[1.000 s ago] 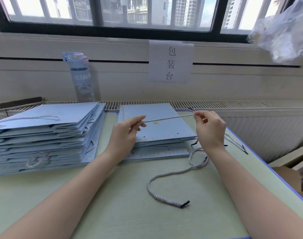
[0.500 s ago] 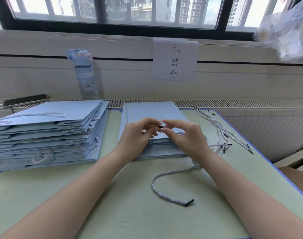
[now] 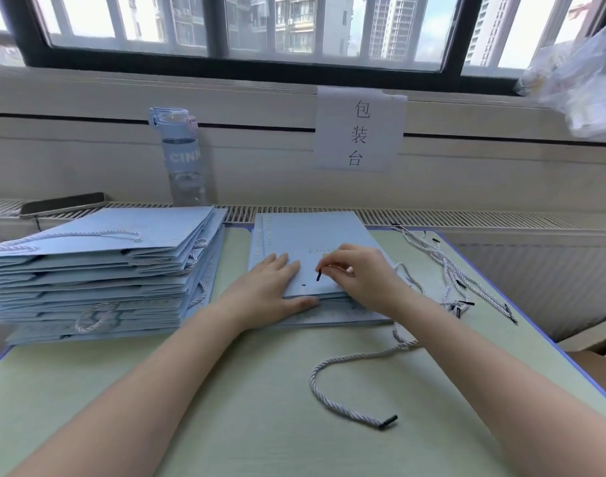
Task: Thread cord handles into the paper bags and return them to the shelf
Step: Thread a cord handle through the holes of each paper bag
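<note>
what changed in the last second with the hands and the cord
The left hand let go of the cord and came down flat on the top bag. The right hand took over the cord's black tip and pinches it just above the punched hole. The finished stack and loose cords stayed put.

You're laying your left hand (image 3: 270, 287) flat, fingers straight, while your right hand (image 3: 360, 280) is pinching a cord tip (image 3: 318, 275), both forearms reaching forward.

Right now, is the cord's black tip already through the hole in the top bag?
No, the right hand pinches the black tip just above the hole, outside it.
</note>
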A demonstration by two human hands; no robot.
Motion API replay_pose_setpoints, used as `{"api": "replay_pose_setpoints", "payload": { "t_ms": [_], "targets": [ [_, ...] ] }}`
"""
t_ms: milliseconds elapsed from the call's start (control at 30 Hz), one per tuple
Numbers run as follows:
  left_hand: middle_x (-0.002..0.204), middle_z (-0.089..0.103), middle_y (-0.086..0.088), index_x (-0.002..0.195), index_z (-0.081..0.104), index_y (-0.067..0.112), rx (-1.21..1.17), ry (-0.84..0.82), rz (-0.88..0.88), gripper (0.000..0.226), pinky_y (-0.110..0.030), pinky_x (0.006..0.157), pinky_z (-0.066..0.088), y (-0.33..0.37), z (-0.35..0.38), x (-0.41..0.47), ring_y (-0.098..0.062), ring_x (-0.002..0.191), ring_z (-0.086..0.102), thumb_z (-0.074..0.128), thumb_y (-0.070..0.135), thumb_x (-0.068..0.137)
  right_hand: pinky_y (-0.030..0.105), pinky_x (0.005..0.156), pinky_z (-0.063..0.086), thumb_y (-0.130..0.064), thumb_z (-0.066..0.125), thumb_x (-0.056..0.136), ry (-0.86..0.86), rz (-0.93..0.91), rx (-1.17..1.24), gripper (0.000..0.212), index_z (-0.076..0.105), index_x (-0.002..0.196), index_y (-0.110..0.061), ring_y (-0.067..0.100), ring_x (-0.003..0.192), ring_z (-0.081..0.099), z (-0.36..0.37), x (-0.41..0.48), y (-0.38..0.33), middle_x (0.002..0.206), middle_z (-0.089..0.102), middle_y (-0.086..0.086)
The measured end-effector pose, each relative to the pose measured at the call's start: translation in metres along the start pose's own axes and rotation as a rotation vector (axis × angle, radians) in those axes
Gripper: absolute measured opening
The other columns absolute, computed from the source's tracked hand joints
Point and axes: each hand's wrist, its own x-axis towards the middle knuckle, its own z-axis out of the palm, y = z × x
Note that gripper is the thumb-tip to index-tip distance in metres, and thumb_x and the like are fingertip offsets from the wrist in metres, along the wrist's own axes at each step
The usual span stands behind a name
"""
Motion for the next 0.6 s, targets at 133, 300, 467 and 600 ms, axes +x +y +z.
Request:
{"api": "replay_pose_setpoints", "payload": {
  "t_ms": [133,300,467,600],
  "targets": [
    [0.130,0.045,-0.006,0.128,0.047,0.010,-0.018,-0.034,0.054,0.099,-0.038,0.102,0.033,-0.007,-0.007,0.001,-0.021,0.127,0.037,0.028,0.084,0.065,0.009,0.068,0.035,-0.014,0.061,0.090,-0.059,0.015,-0.002,0.014,0.074,0.094,-0.015,0.004,0.070,0.048,0.014,0.009,0.000,0.087,0.061,0.001],
    [0.144,0.041,-0.006,0.136,0.048,0.011,-0.192,-0.052,0.069,0.065,-0.025,0.107,0.022,-0.017,-0.012,0.001,-0.017,0.134,0.034,0.064,0.048,0.085,0.029,0.074,0.043,-0.011,0.062,0.089,0.004,-0.018,-0.006,0.014,0.075,0.094,-0.015,0.016,0.075,0.053,0.024,0.002,0.003,0.088,0.065,0.008],
    [0.092,0.054,0.008,0.119,0.063,0.019,-0.320,0.025,0.059,0.049,-0.027,0.088,0.043,-0.025,-0.017,0.002,-0.006,0.090,0.052,0.072,0.043,0.077,0.038,0.072,0.047,-0.016,0.061,0.089,0.067,-0.024,-0.053,0.015,0.075,0.095,-0.019,0.020,0.073,0.054,0.029,-0.002,0.000,0.083,0.062,0.006],
    [0.056,0.045,0.005,0.092,0.073,0.015,-0.244,0.150,0.151,0.028,-0.018,0.055,0.031,-0.020,-0.019,0.000,-0.006,0.051,0.036,0.065,0.040,0.085,0.039,0.073,0.047,-0.018,0.058,0.091,0.039,0.009,-0.068,0.017,0.074,0.096,-0.020,0.020,0.077,0.054,0.027,-0.001,-0.001,0.087,0.063,0.005]
  ]
}}
